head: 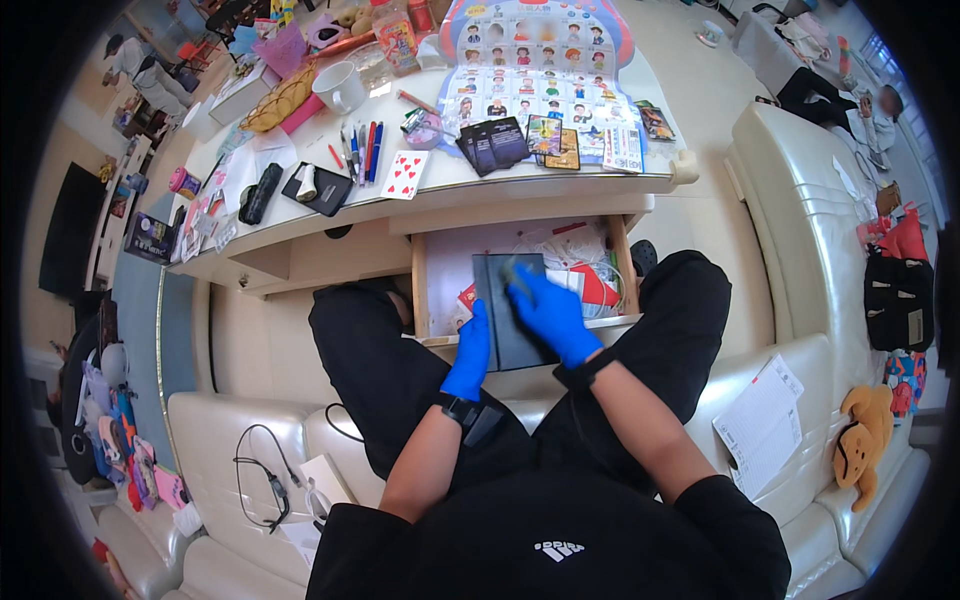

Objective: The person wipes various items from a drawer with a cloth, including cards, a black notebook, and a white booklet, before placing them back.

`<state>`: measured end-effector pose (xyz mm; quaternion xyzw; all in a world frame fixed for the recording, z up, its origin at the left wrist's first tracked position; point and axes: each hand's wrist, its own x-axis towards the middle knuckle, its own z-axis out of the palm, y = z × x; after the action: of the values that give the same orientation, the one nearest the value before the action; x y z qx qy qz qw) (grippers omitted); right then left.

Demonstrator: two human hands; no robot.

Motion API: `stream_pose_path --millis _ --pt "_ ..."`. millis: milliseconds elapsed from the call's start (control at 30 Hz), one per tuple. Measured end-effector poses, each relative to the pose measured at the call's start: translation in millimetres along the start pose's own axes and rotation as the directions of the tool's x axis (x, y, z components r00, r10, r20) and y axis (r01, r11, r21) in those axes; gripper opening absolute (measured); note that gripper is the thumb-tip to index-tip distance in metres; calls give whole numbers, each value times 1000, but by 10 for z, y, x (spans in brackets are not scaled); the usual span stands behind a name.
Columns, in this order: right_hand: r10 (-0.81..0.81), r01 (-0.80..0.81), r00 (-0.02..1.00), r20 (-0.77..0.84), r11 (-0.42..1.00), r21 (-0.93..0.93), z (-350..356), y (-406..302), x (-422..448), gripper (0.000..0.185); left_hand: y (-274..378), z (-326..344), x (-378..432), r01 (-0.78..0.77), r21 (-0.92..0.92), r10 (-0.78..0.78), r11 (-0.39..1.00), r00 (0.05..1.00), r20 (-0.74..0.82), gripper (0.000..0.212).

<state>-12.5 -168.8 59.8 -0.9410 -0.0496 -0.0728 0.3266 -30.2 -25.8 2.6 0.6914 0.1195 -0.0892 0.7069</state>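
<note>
My left hand, in a blue glove, grips the left edge of a dark hardcover book above an open drawer. Over the cover, my right hand, gloved in blue too, has its fingers bent around a small blurred thing that I cannot make out. In the drawer lie white cords and red-and-white packets. On the tabletop beyond are a playing card, several pens, a black wallet-like case and dark cards.
A white mug, a plastic bottle and an illustrated chart stand or lie farther back on the table. Cables and lined paper rest on the sofa. One person sits at the far right; another stands at the far left.
</note>
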Motion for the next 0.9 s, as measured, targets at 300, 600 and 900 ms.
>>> stream_pose_path --millis 300,600,900 --pt "157 -160 986 -61 986 -49 160 266 159 36 -124 -134 139 29 63 -21 998 992 -121 50" --pt "-202 201 978 43 979 33 209 -427 -162 36 349 -113 74 110 -517 -174 849 982 -77 45" --pt "230 -270 954 193 937 219 118 268 70 35 304 -210 159 75 -433 -160 899 973 -164 57"
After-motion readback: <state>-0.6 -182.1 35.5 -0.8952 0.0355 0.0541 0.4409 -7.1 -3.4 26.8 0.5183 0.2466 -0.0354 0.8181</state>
